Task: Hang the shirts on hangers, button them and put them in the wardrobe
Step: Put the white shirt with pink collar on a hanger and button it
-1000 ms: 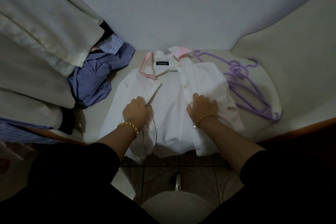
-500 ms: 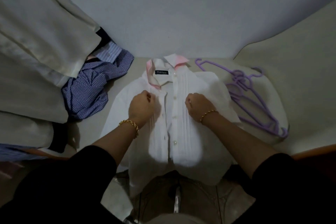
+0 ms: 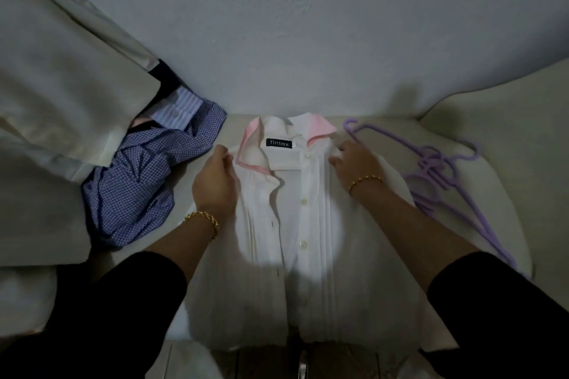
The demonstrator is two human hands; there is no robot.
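A white pleated shirt [image 3: 295,255] with a pink-lined collar lies face up on a pale surface, front placket with buttons down its middle, collar towards the wall. My left hand [image 3: 215,184] pinches the shirt's left shoulder beside the collar. At the right shoulder by the collar, my right hand [image 3: 354,160] grips the fabric. Several purple hangers [image 3: 443,175] lie to the right of the shirt.
A crumpled blue checked shirt [image 3: 144,181] and a striped one [image 3: 181,108] lie at the left. Pale garments [image 3: 55,77] hang over them at the far left. A white wall [image 3: 292,24] stands behind; tiled floor [image 3: 277,363] shows below the shirt's hem.
Both hands have moved from the shirt's mid-front up to its shoulders beside the collar. The front panels now lie closed over each other and the shirt hangs further over the near edge.
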